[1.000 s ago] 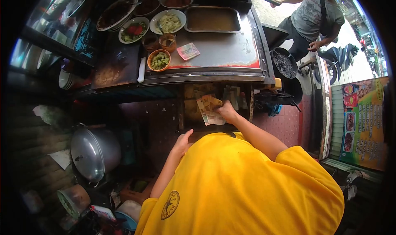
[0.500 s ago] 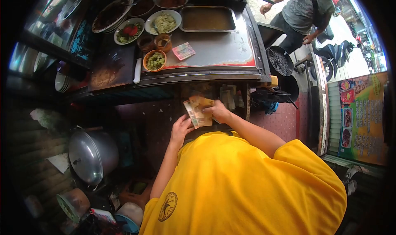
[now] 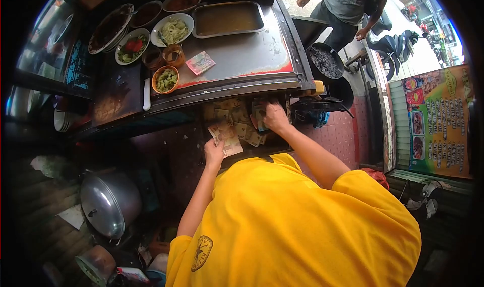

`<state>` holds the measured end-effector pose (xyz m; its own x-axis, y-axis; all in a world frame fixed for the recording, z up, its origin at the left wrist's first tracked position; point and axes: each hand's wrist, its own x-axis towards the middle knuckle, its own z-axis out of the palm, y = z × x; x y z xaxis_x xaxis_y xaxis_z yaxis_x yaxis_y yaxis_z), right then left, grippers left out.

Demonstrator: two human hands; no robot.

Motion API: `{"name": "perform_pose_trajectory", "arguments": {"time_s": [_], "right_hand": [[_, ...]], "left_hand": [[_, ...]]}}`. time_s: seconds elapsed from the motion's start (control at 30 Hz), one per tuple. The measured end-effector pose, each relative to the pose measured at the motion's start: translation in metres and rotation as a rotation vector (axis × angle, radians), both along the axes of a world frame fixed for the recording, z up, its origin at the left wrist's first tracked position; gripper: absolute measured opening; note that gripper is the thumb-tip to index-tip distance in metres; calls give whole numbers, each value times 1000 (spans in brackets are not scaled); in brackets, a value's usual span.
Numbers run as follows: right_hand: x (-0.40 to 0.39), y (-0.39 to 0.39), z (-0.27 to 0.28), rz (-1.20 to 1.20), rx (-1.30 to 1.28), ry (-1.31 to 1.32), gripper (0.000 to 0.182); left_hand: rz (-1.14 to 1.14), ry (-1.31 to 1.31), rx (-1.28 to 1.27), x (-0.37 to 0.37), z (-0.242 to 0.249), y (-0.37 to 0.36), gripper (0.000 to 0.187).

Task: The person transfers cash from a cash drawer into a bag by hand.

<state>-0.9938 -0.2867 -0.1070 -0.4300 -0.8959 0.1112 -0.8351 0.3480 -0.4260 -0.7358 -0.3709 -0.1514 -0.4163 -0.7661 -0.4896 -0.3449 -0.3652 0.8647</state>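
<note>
Landmark: drawer (image 3: 237, 116) of banknotes, open under the front edge of the desk (image 3: 252, 55).
Edges and room: the desk's front rim overhangs the back of the drawer; the near side of the drawer lies open toward the person in the yellow shirt (image 3: 292, 226). Dark floor to the left of the drawer; red tiled floor to its right.
Held thing: small sheaf of banknotes (image 3: 225, 137), at the near left corner of the drawer, just above the drawer's front edge.
Axis: the sheaf's long axis runs diagonally, from upper left to lower right; the lower end fans toward the person.
Left hand (image 3: 214, 152): arm raised straight up from the shirt, fingers closed on the sheaf's near end; grip gripping the banknotes.
Right hand (image 3: 275, 117): forearm extended diagonally up and left, hand palm-down inside the right part of the drawer, fingers curled onto loose notes there; whether that grip is closed on a note cannot be told.
On the desk, beyond the drawer: orange bowl (image 3: 165, 78) of green pieces, folded note (image 3: 200, 62), metal tray (image 3: 228, 18), several plates.
Left of the drawer: steel pot lid (image 3: 109, 201) low down.
Right of the drawer: black pan (image 3: 325, 61); another person (image 3: 348, 4) stands beyond it.
</note>
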Motion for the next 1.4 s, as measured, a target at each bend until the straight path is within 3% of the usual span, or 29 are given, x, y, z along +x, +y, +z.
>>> {"name": "perform_pose_trajectory", "arguments": {"time_s": [0.1,0.2,0.27,0.3,0.33,0.37,0.4,0.47,0.5,0.53,0.6,0.67,0.73,0.8,0.87,1.0,1.03,1.1,1.33,1.4], "right_hand": [[-18,3,-14,107,88,118,54],[-24,5,-26,131,115,102,49],[-28,4,-33,100,513,115,47],[-27,5,-26,98,587,127,47],[-26,8,-22,123,651,143,48],[-34,17,-49,256,547,359,47],[-34,14,-40,230,575,212,52],[-33,8,-37,165,599,42,58],[-27,7,-33,261,536,32,63],[-47,9,-75,491,284,140,68],[-25,-10,-31,441,514,65,70],[-47,-14,-61,459,438,113,67],[-48,-29,-42,516,567,3,63],[-50,-44,-30,635,643,138,55],[-53,-57,-23,653,669,174,54],[-45,-88,-7,523,839,281,52],[-46,-96,-8,541,828,302,52],[-74,-113,-34,798,931,424,51],[-44,-115,-20,628,734,415,47],[-40,-115,-19,591,680,397,46]], "left_hand": [[-10,-19,-30,-1,-2,0,19],[-41,-54,-3,-2,4,-3,21],[-87,-80,-20,-7,41,-2,27],[-192,-185,-220,-5,18,0,33],[-192,-203,-252,-5,8,3,41],[-155,-263,-385,-7,15,9,43],[-195,-345,-298,-8,36,6,43],[-67,-241,-422,-1,42,11,35],[-46,-187,-510,8,43,15,32],[25,-106,-661,16,37,17,25],[198,-118,-591,27,39,33,14],[233,-37,-330,41,42,40,15],[290,-202,-219,45,39,55,18],[271,-314,-122,53,46,66,18],[135,-168,-18,57,25,73,27],[7,60,-113,53,14,79,36],[-11,86,-147,39,-13,79,39],[-78,102,-156,47,1,75,42],[-275,101,-270,30,-35,46,40],[-345,-15,-236,69,39,52,44]]}}
